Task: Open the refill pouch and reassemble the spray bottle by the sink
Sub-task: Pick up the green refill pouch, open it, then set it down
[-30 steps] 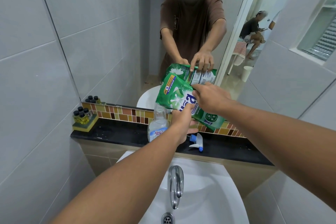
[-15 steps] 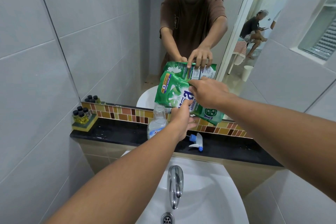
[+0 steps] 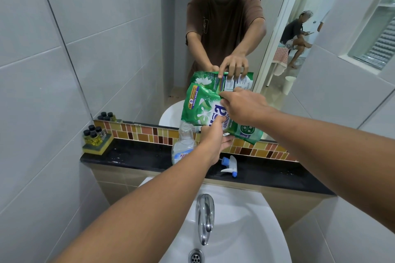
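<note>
I hold a green refill pouch (image 3: 199, 107) tilted in the air in front of the mirror, above the black ledge. My left hand (image 3: 215, 137) grips its lower edge from below. My right hand (image 3: 241, 105) pinches its upper right edge. Under the pouch stands the clear spray bottle (image 3: 183, 147) on the ledge, its neck uncapped. The white and blue trigger spray head (image 3: 229, 166) lies on its side on the ledge to the right of the bottle. Whether the pouch is torn open is hidden by my fingers.
A black stone ledge (image 3: 136, 156) runs behind the white sink (image 3: 256, 230) with a chrome tap (image 3: 205, 215). Small black-capped bottles on a yellow sponge tray (image 3: 96, 137) stand at the ledge's left end. The mirror (image 3: 149, 38) reflects me and a seated person beyond the doorway.
Both hands have lifted the pouch slightly up and to the left. The bottle and the spray head have not moved.
</note>
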Demonstrator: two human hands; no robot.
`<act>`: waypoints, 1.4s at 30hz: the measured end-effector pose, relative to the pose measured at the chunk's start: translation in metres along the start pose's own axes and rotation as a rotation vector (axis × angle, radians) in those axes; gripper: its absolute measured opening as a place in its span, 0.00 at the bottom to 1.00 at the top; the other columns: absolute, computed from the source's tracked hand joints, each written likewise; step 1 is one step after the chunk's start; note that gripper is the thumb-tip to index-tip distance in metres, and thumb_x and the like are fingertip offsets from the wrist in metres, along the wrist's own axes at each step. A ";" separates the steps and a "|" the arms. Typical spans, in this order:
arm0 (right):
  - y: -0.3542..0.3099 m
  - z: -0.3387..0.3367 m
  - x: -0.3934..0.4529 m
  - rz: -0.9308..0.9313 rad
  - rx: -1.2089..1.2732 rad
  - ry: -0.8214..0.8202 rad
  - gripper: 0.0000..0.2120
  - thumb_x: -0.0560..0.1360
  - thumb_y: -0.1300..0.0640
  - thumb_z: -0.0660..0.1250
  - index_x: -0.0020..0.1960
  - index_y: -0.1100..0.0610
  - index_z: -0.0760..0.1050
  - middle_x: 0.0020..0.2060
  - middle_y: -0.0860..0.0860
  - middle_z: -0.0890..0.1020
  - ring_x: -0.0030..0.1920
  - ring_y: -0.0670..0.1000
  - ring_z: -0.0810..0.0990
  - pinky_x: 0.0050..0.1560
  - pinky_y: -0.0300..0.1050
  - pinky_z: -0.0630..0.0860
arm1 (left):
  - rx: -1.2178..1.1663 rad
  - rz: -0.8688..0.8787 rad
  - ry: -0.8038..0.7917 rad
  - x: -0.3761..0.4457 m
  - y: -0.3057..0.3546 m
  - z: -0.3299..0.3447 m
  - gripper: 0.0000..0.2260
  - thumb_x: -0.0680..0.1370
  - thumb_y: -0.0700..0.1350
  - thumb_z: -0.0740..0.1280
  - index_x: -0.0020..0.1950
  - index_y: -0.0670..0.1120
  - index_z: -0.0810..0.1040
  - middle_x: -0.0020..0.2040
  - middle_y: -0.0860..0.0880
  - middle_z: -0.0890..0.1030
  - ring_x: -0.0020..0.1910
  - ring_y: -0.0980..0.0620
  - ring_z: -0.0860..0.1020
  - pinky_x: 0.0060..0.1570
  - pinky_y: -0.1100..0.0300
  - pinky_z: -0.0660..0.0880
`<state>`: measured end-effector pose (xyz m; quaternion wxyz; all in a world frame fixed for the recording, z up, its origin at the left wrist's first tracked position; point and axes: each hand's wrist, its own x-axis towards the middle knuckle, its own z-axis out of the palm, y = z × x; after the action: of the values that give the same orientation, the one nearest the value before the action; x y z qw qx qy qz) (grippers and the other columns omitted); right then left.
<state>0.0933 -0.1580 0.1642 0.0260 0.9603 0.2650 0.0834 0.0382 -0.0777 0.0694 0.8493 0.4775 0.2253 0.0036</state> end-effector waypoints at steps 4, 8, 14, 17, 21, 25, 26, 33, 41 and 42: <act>0.003 0.001 0.000 0.005 0.003 -0.001 0.20 0.87 0.43 0.50 0.73 0.46 0.71 0.59 0.54 0.78 0.58 0.57 0.78 0.55 0.57 0.78 | 0.001 -0.004 -0.005 -0.002 -0.001 0.003 0.13 0.83 0.47 0.66 0.66 0.44 0.77 0.56 0.40 0.85 0.51 0.40 0.87 0.57 0.47 0.82; -0.001 -0.002 0.001 -0.009 0.001 0.004 0.20 0.87 0.43 0.50 0.73 0.46 0.71 0.60 0.54 0.78 0.60 0.58 0.78 0.55 0.56 0.77 | -0.016 -0.002 0.003 -0.001 0.000 0.002 0.16 0.83 0.48 0.66 0.69 0.44 0.77 0.62 0.39 0.84 0.53 0.39 0.87 0.58 0.46 0.83; -0.006 -0.008 0.004 -0.021 -0.024 0.019 0.20 0.87 0.43 0.49 0.71 0.46 0.72 0.59 0.54 0.79 0.59 0.59 0.78 0.53 0.56 0.74 | -0.046 0.002 0.002 -0.001 0.004 0.002 0.17 0.83 0.49 0.65 0.69 0.44 0.77 0.59 0.40 0.84 0.50 0.41 0.86 0.58 0.46 0.83; -0.006 -0.008 0.005 -0.020 -0.027 0.020 0.20 0.87 0.43 0.49 0.71 0.46 0.73 0.59 0.54 0.79 0.59 0.58 0.78 0.53 0.55 0.74 | -0.042 0.002 0.006 -0.001 0.004 0.002 0.18 0.82 0.49 0.65 0.70 0.44 0.77 0.61 0.39 0.84 0.50 0.41 0.87 0.55 0.47 0.84; -0.005 -0.005 0.003 -0.011 -0.018 0.015 0.20 0.87 0.43 0.49 0.72 0.46 0.72 0.59 0.54 0.79 0.58 0.58 0.78 0.54 0.55 0.76 | -0.030 0.009 0.013 -0.001 0.003 0.001 0.17 0.83 0.49 0.66 0.70 0.45 0.76 0.62 0.39 0.84 0.49 0.42 0.87 0.56 0.47 0.84; -0.004 -0.005 0.002 -0.001 -0.003 0.002 0.20 0.87 0.43 0.49 0.72 0.46 0.72 0.60 0.54 0.79 0.59 0.58 0.78 0.55 0.57 0.76 | -0.013 0.011 0.019 -0.002 0.001 -0.001 0.18 0.82 0.49 0.66 0.70 0.44 0.76 0.64 0.39 0.84 0.48 0.43 0.87 0.53 0.49 0.84; -0.004 -0.004 0.002 -0.001 -0.002 0.002 0.20 0.87 0.43 0.50 0.72 0.46 0.72 0.59 0.54 0.79 0.59 0.58 0.78 0.55 0.57 0.76 | -0.010 0.011 0.021 -0.002 0.001 -0.001 0.18 0.82 0.49 0.66 0.71 0.44 0.76 0.64 0.39 0.84 0.48 0.43 0.88 0.51 0.50 0.84; -0.007 -0.007 0.001 -0.004 0.004 0.021 0.20 0.87 0.43 0.50 0.71 0.47 0.73 0.58 0.54 0.79 0.57 0.57 0.79 0.55 0.57 0.77 | -0.011 0.025 0.043 -0.009 0.006 -0.001 0.20 0.82 0.51 0.67 0.73 0.46 0.74 0.65 0.40 0.84 0.49 0.44 0.88 0.43 0.54 0.84; -0.007 -0.010 0.000 -0.008 -0.002 0.024 0.20 0.87 0.42 0.50 0.72 0.46 0.72 0.59 0.54 0.79 0.58 0.57 0.79 0.55 0.57 0.77 | -0.008 0.029 0.028 -0.010 0.009 0.000 0.18 0.82 0.50 0.66 0.71 0.45 0.75 0.64 0.40 0.84 0.48 0.44 0.88 0.44 0.55 0.83; -0.007 -0.010 0.000 -0.008 -0.001 0.026 0.20 0.87 0.43 0.50 0.72 0.46 0.72 0.59 0.54 0.79 0.58 0.57 0.79 0.55 0.57 0.77 | -0.009 0.030 0.029 -0.011 0.009 0.000 0.18 0.82 0.50 0.66 0.71 0.45 0.75 0.63 0.41 0.84 0.48 0.44 0.88 0.44 0.54 0.83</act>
<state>0.0879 -0.1520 0.1737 0.0235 0.9580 0.2691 0.0962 0.0304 -0.0751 0.0807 0.8478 0.4770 0.2304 0.0241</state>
